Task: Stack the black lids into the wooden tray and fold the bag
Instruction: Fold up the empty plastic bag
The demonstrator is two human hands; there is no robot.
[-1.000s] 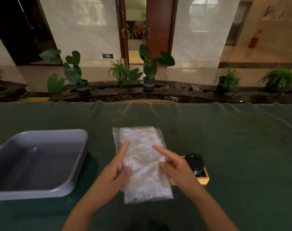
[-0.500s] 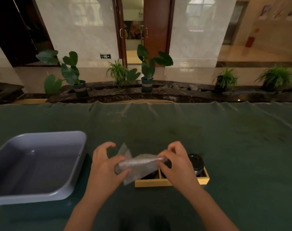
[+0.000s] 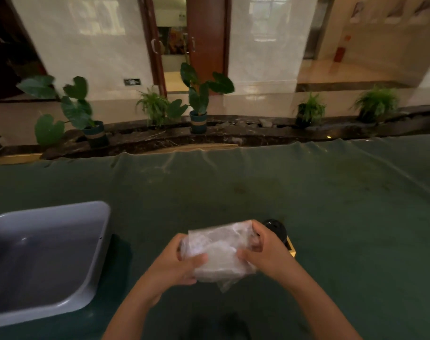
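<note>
1. We can see only a small bit of the wooden tray (image 3: 292, 249); our right hand (image 3: 265, 251) and the bag (image 3: 217, 251) hide the rest. The black lids (image 3: 275, 228) peek out behind that hand, and we cannot tell how many there are.
2. Everything looks a little blurry.
3. The table (image 3: 331, 217) has a dark green cloth on it. A gray tub (image 3: 69, 244) sits on the left, cut off by the edge. Past the table stand potted plants (image 3: 199, 99), a white wall and a brown door (image 3: 206, 35).
4. The bag is clear, crinkly plastic, folded into a thick pad. It is up off the table, just in front of the tray.
5. Our left hand (image 3: 177, 263) grips its left side, and the right hand grips its right side. Both hands are closed tight on the bag.
</note>
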